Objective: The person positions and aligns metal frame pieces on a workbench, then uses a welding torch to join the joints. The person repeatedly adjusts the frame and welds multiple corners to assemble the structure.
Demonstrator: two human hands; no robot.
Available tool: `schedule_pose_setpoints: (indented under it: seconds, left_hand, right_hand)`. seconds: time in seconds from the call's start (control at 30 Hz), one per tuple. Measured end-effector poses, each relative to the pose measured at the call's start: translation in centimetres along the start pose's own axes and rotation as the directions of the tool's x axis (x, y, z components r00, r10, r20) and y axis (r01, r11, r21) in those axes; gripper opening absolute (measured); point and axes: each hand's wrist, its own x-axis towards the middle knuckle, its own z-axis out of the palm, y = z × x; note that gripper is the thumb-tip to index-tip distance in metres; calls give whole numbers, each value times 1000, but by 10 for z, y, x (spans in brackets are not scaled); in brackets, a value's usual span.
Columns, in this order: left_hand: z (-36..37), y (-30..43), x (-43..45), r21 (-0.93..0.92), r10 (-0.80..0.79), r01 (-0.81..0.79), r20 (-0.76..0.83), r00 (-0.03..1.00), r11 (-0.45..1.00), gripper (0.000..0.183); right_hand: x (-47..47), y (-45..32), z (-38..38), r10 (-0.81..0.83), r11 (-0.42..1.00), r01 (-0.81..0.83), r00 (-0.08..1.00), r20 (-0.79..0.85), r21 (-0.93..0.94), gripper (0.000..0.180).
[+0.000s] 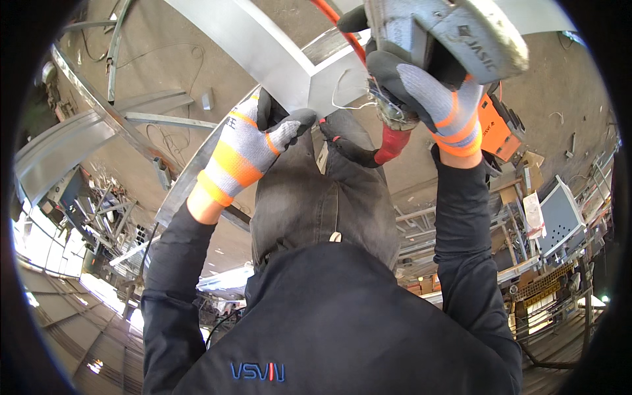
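Observation:
In an orange and grey work glove, my left hand (247,143) grips the near corner of a mitred sheet-metal frame (281,54), its thumb along the edge and its fingers partly hidden beneath. My right hand (434,98), gloved alike, is closed around part of a worn, pale Jasic welding shield (459,34) at the upper right. Just below and left of that hand is a curved black tool with a red sleeve (393,143); whether the hand also holds it, I cannot tell. A thin whitish wire (353,107) loops beside it, and an orange-red cable (340,24) runs above.
Curved metal profiles (69,138) lie at left over the concrete floor. An orange Jasic machine (498,128) stands at right. Farther right are a perforated grey metal panel (560,217) and stacked metal bars. Scrap metal (113,207) is heaped at lower left.

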Motion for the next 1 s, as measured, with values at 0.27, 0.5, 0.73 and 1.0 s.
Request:
schedule_pose_setpoints:
  seconds: [0.27,0.5,0.73,1.0]
  left_hand:
    - [-5,5,2,58,-3,3,0,1000,998,46]
    - [-15,32,8,85,-90,85,58,994,993,39]
    - [-23,24,20,208,-132,107,109,985,972,39]
    - [-14,7,17,209,-114,83,137,984,974,65]
  right_hand:
    - [-70,-114,-90,-105,993,86,955,-277,-81,66]
    - [-47,-260,-135,-449,889,374,828,-338,-264,119]
    - [-5,-332,-38,134,935,-307,771,-622,-180,88]
    - [135,-361,41,863,184,-982,142,-485,38,84]
